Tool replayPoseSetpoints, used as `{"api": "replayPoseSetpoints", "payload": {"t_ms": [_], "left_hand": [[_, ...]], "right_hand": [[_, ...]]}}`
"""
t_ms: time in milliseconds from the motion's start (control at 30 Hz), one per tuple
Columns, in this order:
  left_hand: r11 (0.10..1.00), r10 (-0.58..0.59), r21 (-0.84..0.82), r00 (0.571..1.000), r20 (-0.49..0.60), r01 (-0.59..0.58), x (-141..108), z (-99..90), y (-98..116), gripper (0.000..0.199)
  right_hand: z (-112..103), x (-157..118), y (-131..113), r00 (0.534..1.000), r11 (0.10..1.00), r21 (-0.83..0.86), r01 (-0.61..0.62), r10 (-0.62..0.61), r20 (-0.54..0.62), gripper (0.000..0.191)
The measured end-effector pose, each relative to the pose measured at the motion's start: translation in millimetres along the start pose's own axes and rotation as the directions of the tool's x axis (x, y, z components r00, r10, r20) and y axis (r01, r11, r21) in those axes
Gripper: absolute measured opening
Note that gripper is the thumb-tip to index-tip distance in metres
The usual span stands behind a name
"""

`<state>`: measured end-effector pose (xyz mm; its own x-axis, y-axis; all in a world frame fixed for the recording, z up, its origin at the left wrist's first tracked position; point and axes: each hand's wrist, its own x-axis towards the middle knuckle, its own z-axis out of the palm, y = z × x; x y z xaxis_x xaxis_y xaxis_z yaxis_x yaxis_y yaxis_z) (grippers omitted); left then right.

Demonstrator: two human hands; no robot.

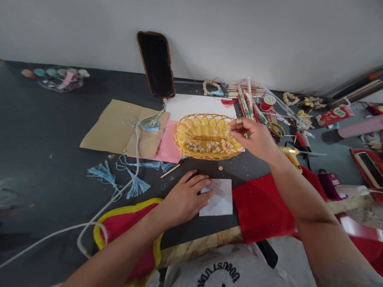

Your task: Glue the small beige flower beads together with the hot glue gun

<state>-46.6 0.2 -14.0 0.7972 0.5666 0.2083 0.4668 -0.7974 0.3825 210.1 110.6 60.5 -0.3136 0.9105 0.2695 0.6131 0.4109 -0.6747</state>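
A yellow woven basket [209, 156] stands on the dark table, with small light-brown flower-shaped pieces [215, 147] gathered along its near side. Over the basket's right end is my right hand [254, 137]. Its thumb and fingers are pinched together; whatever is between them is hidden or too small to name. My left hand [187, 197] lies flat, fingers stretched, with its fingertips at the left edge of a small white paper [220, 201]. One loose flower-shaped piece [220, 168] rests on the table between basket and paper.
Blue tassels [137, 185] and a white cable [119, 191] lie left, near brown paper [119, 131]. A phone [157, 65] leans on the wall. To the right are red cloth [266, 207], a yellow glue gun [290, 157], red thread [267, 103] and scissors [277, 129].
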Motion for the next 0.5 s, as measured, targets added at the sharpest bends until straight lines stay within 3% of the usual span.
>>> {"api": "replayPoseSetpoints", "payload": {"t_ms": [133,233,400,500], "left_hand": [[1.000,-0.001,-0.004,1.000,0.023,0.001,1,-2.2,0,0.023],[1.000,0.006,-0.007,0.999,0.042,-0.006,2,-4.6,1,0.022],[1.000,0.014,0.002,0.999,0.043,-0.014,2,-5.4,0,0.022],[1.000,0.016,-0.001,0.998,0.054,-0.016,2,-4.8,0,0.022]], "right_hand": [[-14,4,-23,0.987,0.993,-0.034,0.117,-0.120,-0.111,0.019],[-21,1,-37,0.965,0.987,-0.080,0.136,-0.151,-0.213,0.020],[-14,-12,-36,0.979,0.980,-0.131,0.150,-0.166,-0.121,0.017],[-4,-28,-32,0.984,0.987,-0.121,0.109,-0.125,-0.128,0.019]]}}
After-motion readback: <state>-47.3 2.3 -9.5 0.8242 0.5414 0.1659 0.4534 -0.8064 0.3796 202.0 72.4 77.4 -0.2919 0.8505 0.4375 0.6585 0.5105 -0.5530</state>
